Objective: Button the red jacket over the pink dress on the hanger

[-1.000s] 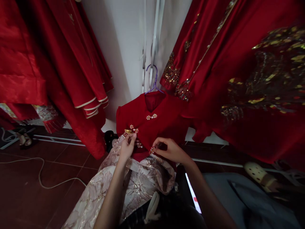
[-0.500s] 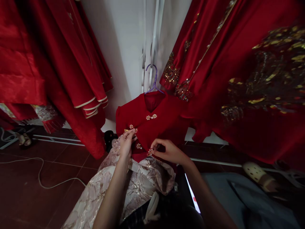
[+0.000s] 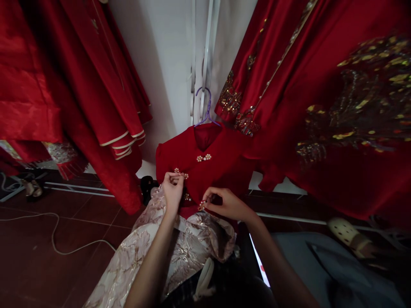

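Observation:
A red short-sleeved top (image 3: pixel 221 171) hangs before me on a purple hanger (image 3: pixel 208 107). Down its front run flower-shaped clasps of pearls and gold; the uppermost clasp (image 3: pixel 204 158) sits below the neckline. My left hand (image 3: pixel 173 190) is closed in a pinch at a clasp (image 3: pixel 186 176) on the left part of the chest, its fingertips partly covering it. Lower down, my right hand (image 3: pixel 226 203) pinches a pearl flower clasp (image 3: pixel 202 205) between thumb and finger. Another clasp (image 3: pixel 188 197) shows between the hands, partly behind the left one.
Shiny pale floral fabric (image 3: pixel 186 252) lies over my lap. Red garments (image 3: pixel 96 85) hang at left, and sequinned red ones (image 3: pixel 321 85) at right. A white rail (image 3: pixel 207 47) stands by the wall. A cable (image 3: pixel 58 226) crosses the tiled floor; a cream clog (image 3: pixel 345 233) is at right.
My left hand has shifted slightly and turned, with its fingers now curled more over the clasp. A gold piece seen beside its fingertips is now hidden. My right hand has stayed in place.

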`<state>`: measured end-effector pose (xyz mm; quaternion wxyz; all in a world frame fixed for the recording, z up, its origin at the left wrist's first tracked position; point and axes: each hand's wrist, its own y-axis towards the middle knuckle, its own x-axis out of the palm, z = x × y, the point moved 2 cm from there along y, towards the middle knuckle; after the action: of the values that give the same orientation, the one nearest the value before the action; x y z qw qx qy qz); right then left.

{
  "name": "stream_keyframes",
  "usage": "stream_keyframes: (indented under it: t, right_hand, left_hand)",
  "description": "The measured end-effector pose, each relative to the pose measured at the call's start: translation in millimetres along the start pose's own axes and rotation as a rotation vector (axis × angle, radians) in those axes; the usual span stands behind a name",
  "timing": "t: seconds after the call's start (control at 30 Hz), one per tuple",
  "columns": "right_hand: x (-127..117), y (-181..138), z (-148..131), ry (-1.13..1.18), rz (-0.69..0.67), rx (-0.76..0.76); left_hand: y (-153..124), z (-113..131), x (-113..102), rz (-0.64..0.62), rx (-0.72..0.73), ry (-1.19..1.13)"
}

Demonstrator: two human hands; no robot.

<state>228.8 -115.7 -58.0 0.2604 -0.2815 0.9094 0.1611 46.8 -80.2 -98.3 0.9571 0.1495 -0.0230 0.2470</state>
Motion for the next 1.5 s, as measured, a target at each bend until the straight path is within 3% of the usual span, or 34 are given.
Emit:
stream_keyframes:
  t: [0.07, 0.2, 0.33, 0.5, 0.67, 0.73, 1.17, 1.5]
  right_hand:
    - [0, -1, 0, -0.001, -0.036, -0.010]
    - [-1, -4, 0, -0.004, -0.110, -0.041]
    - [-3, -5, 1, -0.008, -0.122, -0.038]
    - [-7, -7, 5, -0.018, -0.112, -0.020]
    - [-6, -7, 6, -0.015, -0.117, -0.021]
    - [-5, -7, 5, -0.016, -0.116, -0.029]
    - [-9, -12, -1, -0.009, -0.160, -0.012]
    - [-10, -13, -2, 0.005, -0.198, -0.009]
  left_hand:
    - [2, 12, 7, -0.042, 0.216, 0.256]
    - [9, 43, 31, -0.253, 0.648, 0.756]
    - [23, 58, 49, -0.354, 0.857, 0.992]
    - [38, 63, 55, -0.335, 0.916, 1.132]
    - [34, 71, 56, -0.574, 1.070, 1.060]
    - [31, 73, 57, -0.611, 1.099, 1.005]
    - [38, 72, 57, -0.573, 0.990, 0.803]
    - [37, 73, 61, -0.486, 1.105, 1.061]
